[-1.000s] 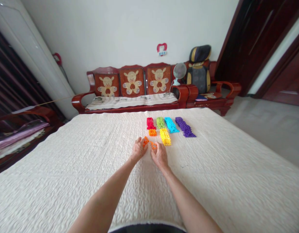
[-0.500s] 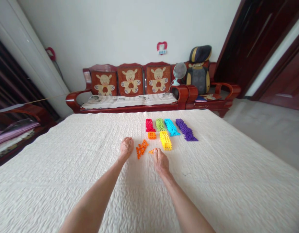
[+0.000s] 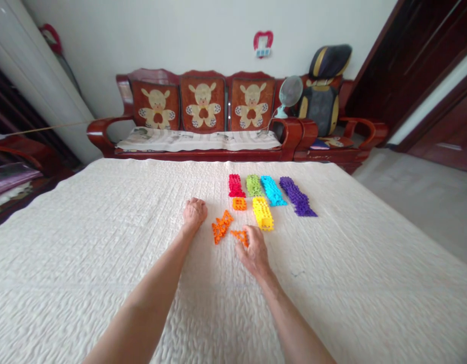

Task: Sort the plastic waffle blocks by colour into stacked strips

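Observation:
My right hand (image 3: 255, 251) has its thumb and fingertips around the edge of an orange triangular plastic building piece (image 3: 240, 235), low over the cream quilted cover (image 3: 142, 212). Left of that piece lies a small overlapping pile of orange triangular pieces (image 3: 221, 227). My left hand (image 3: 195, 213) rests on the cover beside the pile, fingers curled in; nothing shows in it. An orange square piece or stack (image 3: 240, 203) lies just beyond. A yellow row of square pieces (image 3: 262, 214) is past my right hand.
Farther back lie red (image 3: 237, 186), green (image 3: 254, 185), blue (image 3: 273, 190) and purple (image 3: 297, 196) rows of similar pieces. Behind the covered surface stands a wooden sofa (image 3: 203, 154) with bear cushions (image 3: 204, 107), a small fan (image 3: 291, 91) and a massage seat pad (image 3: 320, 111).
The view has tipped downward a little. My right thumb has spread from the fingers, and more of the orange triangular piece shows between them. My left hand stays beside the orange pile.

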Tool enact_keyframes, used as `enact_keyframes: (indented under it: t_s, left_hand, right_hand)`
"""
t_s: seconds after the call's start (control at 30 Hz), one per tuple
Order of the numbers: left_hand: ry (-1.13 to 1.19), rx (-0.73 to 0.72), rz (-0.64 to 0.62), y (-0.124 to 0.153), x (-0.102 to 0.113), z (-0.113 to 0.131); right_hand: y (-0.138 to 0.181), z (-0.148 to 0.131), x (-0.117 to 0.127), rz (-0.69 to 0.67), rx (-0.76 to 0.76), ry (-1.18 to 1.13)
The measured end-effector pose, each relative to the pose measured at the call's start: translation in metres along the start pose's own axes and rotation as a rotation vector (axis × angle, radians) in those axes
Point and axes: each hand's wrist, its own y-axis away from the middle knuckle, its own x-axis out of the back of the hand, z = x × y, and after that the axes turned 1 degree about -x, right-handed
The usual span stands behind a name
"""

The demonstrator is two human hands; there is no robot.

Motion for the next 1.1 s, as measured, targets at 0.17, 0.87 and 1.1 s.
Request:
enact_keyframes:
  t_s: [0.17, 0.87, 1.1]
  left_hand:
    - [0.01, 0.011, 0.026, 0.0, -0.001, 0.0]
    - [0.037, 0.078, -0.034, -0.009, 0.001, -0.005]
    - [0.05, 0.119, -0.068, -0.009, 0.002, -0.002]
  right_hand:
    - [0.002, -0.006, 0.003, -0.041, 0.008, 0.072]
    - [0.009, 0.003, 0.001, 0.028, 0.012, 0.029]
    - [-0.019, 0.001, 0.005, -0.021, 0.068, 0.017]
